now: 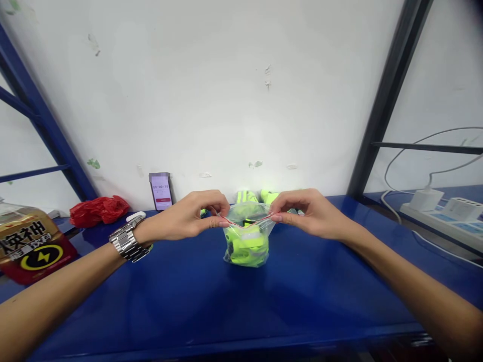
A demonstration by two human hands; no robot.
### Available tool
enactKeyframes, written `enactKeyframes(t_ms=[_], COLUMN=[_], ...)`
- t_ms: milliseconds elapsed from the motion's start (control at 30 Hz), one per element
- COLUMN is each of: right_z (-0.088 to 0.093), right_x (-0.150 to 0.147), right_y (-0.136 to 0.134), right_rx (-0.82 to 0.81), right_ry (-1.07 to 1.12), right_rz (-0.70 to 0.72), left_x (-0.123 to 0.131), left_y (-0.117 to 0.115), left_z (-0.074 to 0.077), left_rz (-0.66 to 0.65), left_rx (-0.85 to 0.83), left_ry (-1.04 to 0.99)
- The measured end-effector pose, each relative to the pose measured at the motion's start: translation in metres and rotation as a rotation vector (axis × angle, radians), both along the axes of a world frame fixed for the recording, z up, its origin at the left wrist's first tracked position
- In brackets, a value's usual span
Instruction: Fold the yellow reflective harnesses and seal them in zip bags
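A clear zip bag stuffed with neon yellow-green fabric stands upright on the blue shelf. My left hand pinches the left end of the bag's red zip strip. My right hand pinches the right end of the same strip. The strip sags a little between the two hands, and the bag's mouth looks slightly apart in the middle. A metal watch sits on my left wrist. More neon yellow-green fabric lies behind the bag against the wall.
A phone showing a timer leans on the white wall. A crumpled red bag lies at back left. A bottle with a yellow lightning label lies at far left. A white power strip with a charger sits at right beyond a dark upright post.
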State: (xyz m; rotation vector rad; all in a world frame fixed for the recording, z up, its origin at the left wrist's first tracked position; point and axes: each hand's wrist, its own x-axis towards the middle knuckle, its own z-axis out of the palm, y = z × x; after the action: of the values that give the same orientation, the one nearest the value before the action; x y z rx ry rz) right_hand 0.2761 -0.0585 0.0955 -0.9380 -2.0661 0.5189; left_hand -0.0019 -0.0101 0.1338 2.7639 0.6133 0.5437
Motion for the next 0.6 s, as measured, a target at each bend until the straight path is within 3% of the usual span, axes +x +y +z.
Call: enactKeyframes(t_ms=[367, 600], right_z=[0.003, -0.004], right_x=[0.003, 0.006], right_y=[0.000, 0.000], right_rx=[0.126, 0.050], right_ry=[-0.093, -0.057], right_rz=[-0.019, -0.023], left_x=[-0.002, -0.005], left_y=[-0.003, 0.001], left_z=[0.027, 0.029], left_rz=[-0.055, -0.046], left_rx=[0.270, 0.045], left_ry=[0.258, 0.087])
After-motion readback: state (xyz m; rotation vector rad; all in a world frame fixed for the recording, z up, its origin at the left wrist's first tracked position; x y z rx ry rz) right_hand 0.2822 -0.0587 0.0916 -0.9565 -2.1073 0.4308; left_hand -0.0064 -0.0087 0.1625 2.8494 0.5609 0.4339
